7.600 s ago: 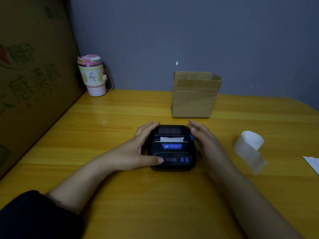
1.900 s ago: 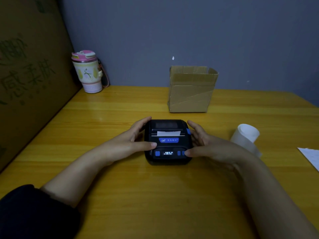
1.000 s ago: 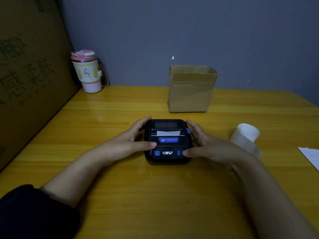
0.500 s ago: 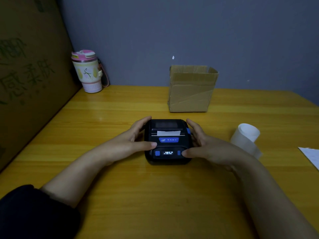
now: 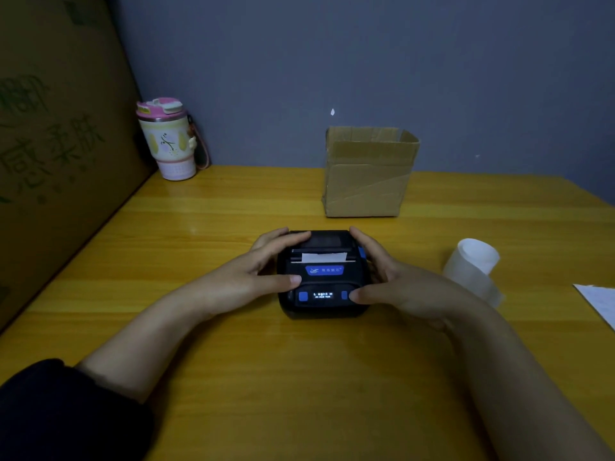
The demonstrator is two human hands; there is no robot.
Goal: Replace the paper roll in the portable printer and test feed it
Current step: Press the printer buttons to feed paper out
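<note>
I see the small black printer sitting flat on the yellow wooden table, near the middle, with both hands cupped around it. My left hand wraps the printer's left side, fingers curled over the far top corner and the thumb laid across the front face just above the left blue button. My right hand mirrors it on the right side, fingers partly curled against the casing and the thumb tip resting on or right at the right blue button, which it mostly covers; I cannot tell whether it is pressing. Neither hand is closed tight: both are half open, bracing the printer rather than lifting it. A short strip of white paper sticks out of the slot on top, and the little screen between the buttons is lit. Off to the right, well apart from the printer, a loose white paper roll lies with its tail unwound, partly hidden behind my right wrist. A white sheet pokes in at the right edge. Behind the printer stands an open cardboard box, and a pink-lidded cup sits in the far left corner beside a big cardboard panel.
</note>
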